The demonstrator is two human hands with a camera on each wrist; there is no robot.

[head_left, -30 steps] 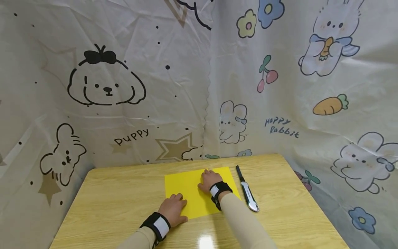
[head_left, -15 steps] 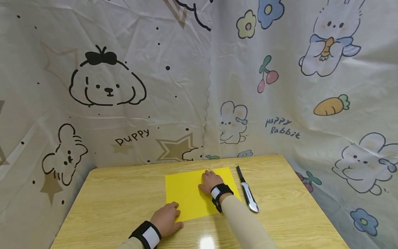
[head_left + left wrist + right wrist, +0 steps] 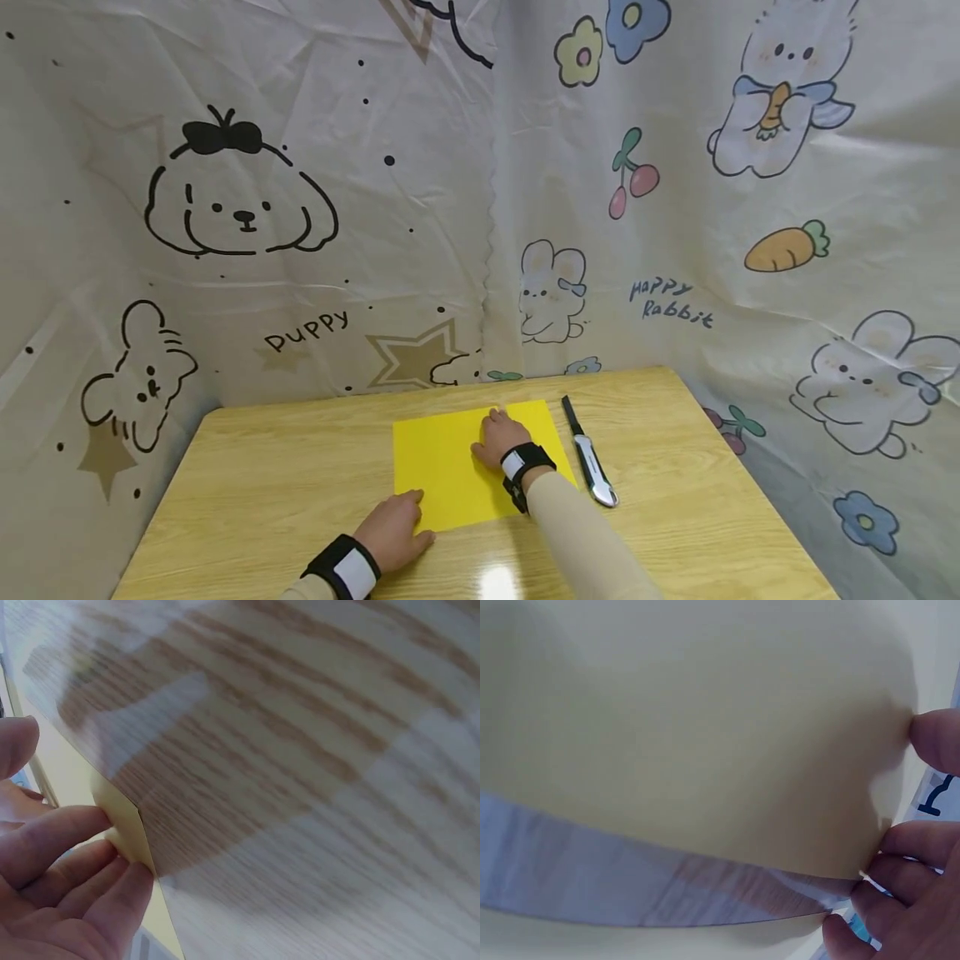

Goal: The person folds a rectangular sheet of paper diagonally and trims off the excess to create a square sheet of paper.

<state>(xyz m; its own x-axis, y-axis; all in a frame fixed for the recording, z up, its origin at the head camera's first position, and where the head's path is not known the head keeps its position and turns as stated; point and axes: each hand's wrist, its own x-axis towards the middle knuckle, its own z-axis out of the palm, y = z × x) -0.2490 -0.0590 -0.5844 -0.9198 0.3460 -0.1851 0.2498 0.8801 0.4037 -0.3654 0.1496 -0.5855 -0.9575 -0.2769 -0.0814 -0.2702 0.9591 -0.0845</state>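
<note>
A flat sheet of yellow paper [image 3: 442, 467] lies on the wooden table. My left hand [image 3: 390, 533] is at its near left corner, thumb spread away from the fingers. In the left wrist view, its fingertips touch the edge of the paper [image 3: 127, 821], while the thumb stands apart. My right hand [image 3: 501, 437] rests on the sheet towards the far edge, right of its middle. The right wrist view has these fingertips [image 3: 889, 881] at the paper's edge and the thumb touching the sheet higher up. Neither hand visibly grips the paper.
A utility knife [image 3: 592, 467] with a white and black handle lies just right of the paper, its dark blade end towards the far table edge. A printed cloth [image 3: 420, 275] hangs behind and beside the table [image 3: 277, 475].
My left hand has slid left and nearer along the paper, from its left part to the near left corner. My right hand stays on the sheet. The view shifts slightly.
</note>
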